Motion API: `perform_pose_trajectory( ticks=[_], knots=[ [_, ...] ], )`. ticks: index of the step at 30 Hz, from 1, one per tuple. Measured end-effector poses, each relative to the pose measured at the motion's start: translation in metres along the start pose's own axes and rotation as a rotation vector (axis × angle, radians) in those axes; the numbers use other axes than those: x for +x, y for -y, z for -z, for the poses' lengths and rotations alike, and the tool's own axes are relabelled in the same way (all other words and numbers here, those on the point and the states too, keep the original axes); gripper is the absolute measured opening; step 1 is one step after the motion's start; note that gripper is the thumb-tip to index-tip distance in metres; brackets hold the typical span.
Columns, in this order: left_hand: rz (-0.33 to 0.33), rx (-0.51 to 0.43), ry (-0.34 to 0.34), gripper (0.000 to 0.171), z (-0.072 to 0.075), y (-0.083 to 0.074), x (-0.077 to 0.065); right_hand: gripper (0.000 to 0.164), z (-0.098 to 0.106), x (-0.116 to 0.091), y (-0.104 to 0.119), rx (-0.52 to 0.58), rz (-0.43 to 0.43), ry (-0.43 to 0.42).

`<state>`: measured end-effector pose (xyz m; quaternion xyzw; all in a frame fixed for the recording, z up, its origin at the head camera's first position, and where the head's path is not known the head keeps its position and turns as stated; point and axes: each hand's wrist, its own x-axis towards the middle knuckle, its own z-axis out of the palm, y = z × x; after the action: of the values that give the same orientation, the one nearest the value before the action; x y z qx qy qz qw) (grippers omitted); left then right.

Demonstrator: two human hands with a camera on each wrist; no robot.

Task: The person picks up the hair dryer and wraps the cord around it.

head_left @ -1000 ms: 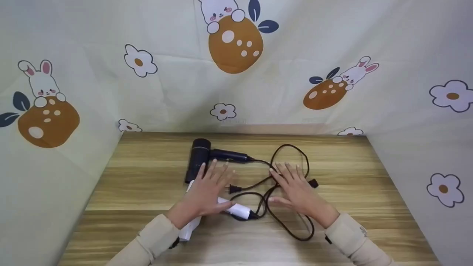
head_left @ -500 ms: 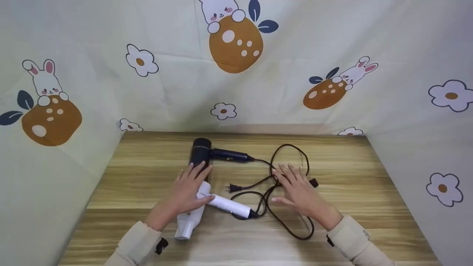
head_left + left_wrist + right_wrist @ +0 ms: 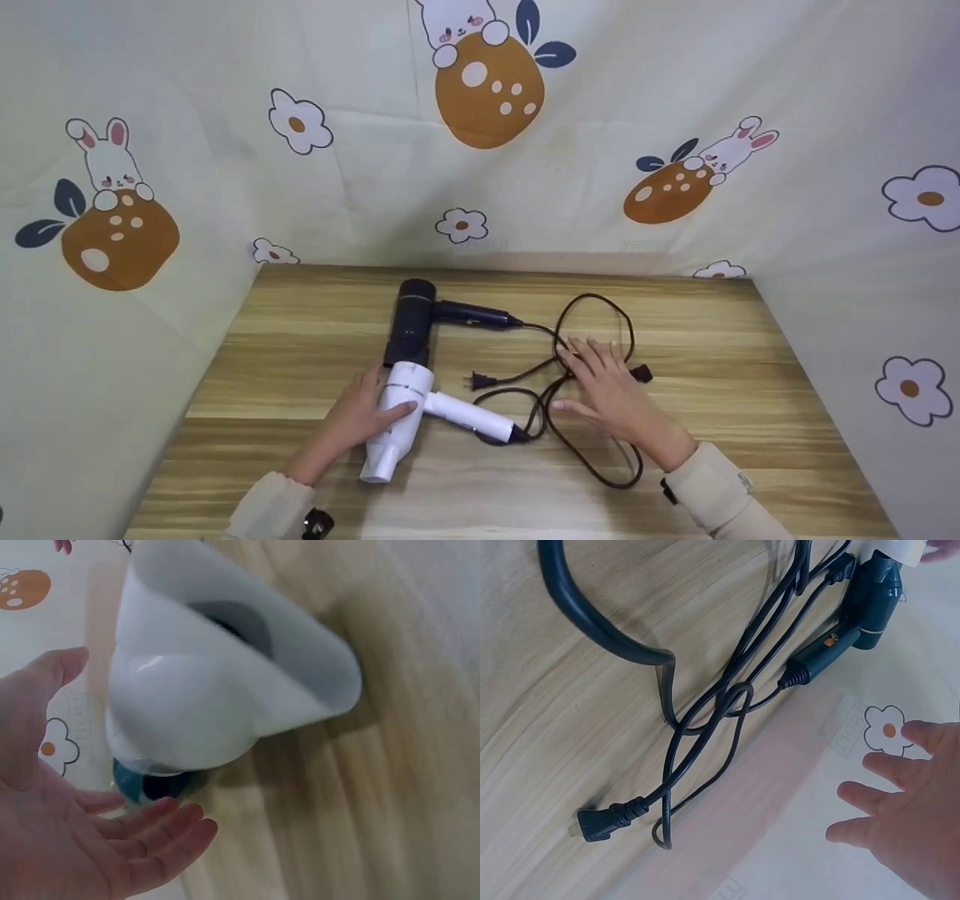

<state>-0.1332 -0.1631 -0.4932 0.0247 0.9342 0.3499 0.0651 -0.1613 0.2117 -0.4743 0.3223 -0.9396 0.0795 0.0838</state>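
White dryer just inward of left hand, fingers relaxed, nothing gripped. Right hand spread over black cords, also empty. Best done with thumb and fingers well round, cord slack unsnagged. Dark dryer just ahead of left fingertips; contact with white dryer unclear. Cord run beneath right hand hidden.

Wooden tabletop is viewed forward-down from above by head camera; white hair dryer is caught close-up from left wrist, black power cords, also near, from right wrist; both are shared with head view.
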Motion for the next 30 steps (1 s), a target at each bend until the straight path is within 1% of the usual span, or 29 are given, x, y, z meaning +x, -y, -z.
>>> perform_pose_trajectory(
  ticks=[3,5,10,14,18,21,24,27,30],
  knots=[
    [0.088,-0.068,0.0,0.093,-0.005,0.0,0.002,0.079,0.0,0.0,0.001,0.004,0.0,-0.006],
    [0.129,-0.094,0.012,0.092,-0.007,0.0,0.005,0.079,-0.001,0.0,0.002,0.006,0.002,-0.014],
    [0.197,-0.168,0.05,0.082,-0.011,0.003,0.012,0.078,-0.001,0.0,0.003,0.023,0.007,-0.03],
    [0.208,-0.196,0.06,0.076,-0.012,0.005,0.014,0.078,-0.001,0.0,0.005,0.032,0.004,-0.03],
    [0.22,-0.185,0.042,0.072,-0.011,0.006,0.014,0.078,-0.002,0.0,0.004,0.038,-0.003,-0.02],
    [0.229,-0.166,0.026,0.073,-0.01,0.006,0.013,0.078,-0.002,-0.001,0.003,0.044,-0.005,-0.023],
    [0.234,-0.156,0.017,0.079,-0.007,0.003,0.012,0.077,-0.001,-0.002,0.002,0.049,-0.009,-0.033],
    [0.238,-0.185,0.004,0.084,-0.002,0.0,0.012,0.075,0.0,-0.002,0.0,0.056,-0.018,-0.045],
    [0.225,-0.25,-0.015,0.085,0.006,-0.005,0.011,0.071,0.001,-0.003,-0.002,0.069,-0.04,-0.057]
  ],
)
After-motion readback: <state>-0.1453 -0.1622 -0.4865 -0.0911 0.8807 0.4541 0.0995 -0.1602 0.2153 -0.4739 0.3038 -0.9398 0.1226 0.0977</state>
